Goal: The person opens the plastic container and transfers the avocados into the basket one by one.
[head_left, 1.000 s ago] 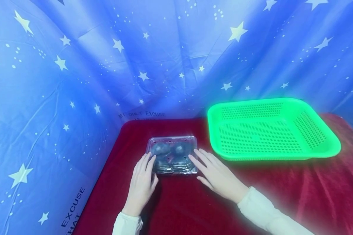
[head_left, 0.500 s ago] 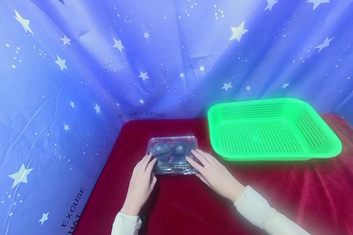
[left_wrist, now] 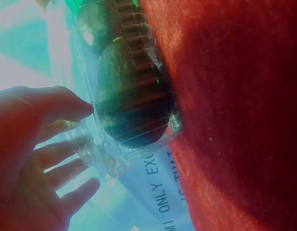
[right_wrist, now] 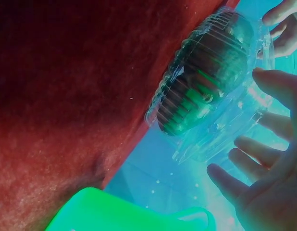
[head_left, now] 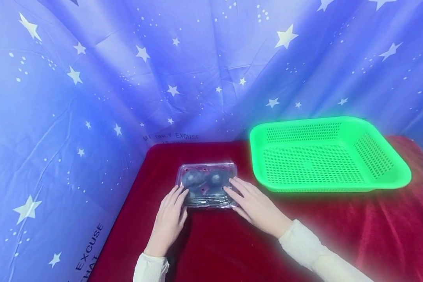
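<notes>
A clear plastic clamshell box (head_left: pixel 208 199) with small round holes in its lid lies on the red cloth. Dark green oval fruits (left_wrist: pixel 131 98), avocados by their look, show through its ribbed wall. My left hand (head_left: pixel 169 222) is at the box's left side, fingers extended and fingertips at the lid's edge. On the opposite side, my right hand (head_left: pixel 262 209) has its fingers spread, with the tips over the lid's right edge. From the wrist views, both thumbs are by the near side of the box. Neither hand visibly curls around it.
A bright green perforated plastic basket (head_left: pixel 313 188) stands to the right of the box, with nothing in it. Red cloth (head_left: pixel 211 250) covers the table. A blue curtain (head_left: pixel 197 62) with star prints hangs behind and along the left.
My right hand has shifted slightly left, bringing its fingertips further onto the lid's right edge. The left hand and the box have stayed almost where they were.
</notes>
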Available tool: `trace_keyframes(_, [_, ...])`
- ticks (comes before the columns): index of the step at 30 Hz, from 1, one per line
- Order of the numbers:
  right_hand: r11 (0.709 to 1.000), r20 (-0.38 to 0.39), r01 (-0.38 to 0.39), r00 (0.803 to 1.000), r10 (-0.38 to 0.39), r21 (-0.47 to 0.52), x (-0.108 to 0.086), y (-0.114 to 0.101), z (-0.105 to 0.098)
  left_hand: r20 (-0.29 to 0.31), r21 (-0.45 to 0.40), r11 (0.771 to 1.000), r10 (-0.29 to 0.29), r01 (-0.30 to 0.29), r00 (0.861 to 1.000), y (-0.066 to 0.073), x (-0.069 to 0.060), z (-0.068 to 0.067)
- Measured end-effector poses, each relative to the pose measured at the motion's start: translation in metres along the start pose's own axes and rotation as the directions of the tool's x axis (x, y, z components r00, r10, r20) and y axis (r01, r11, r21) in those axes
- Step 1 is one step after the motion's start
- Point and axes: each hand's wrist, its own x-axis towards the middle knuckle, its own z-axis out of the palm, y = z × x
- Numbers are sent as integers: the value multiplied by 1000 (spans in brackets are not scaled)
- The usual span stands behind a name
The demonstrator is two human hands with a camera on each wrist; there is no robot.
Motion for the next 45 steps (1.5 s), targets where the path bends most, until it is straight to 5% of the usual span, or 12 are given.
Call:
trace_keyframes(21, [1000,-15,9,1000,-9,-17,6,-3,-1,9,25,998,51,-51,999,-7,-1,0])
trace_keyframes(35, [1000,-22,3,1000,-3,-28,6,-4,1,31,237,964,114,-118,993,-6,0,0])
trace_keyframes(45, [998,-37,3,999,-5,-56,10,-5,-1,15,171,979,111,-112,994,-9,-1,4])
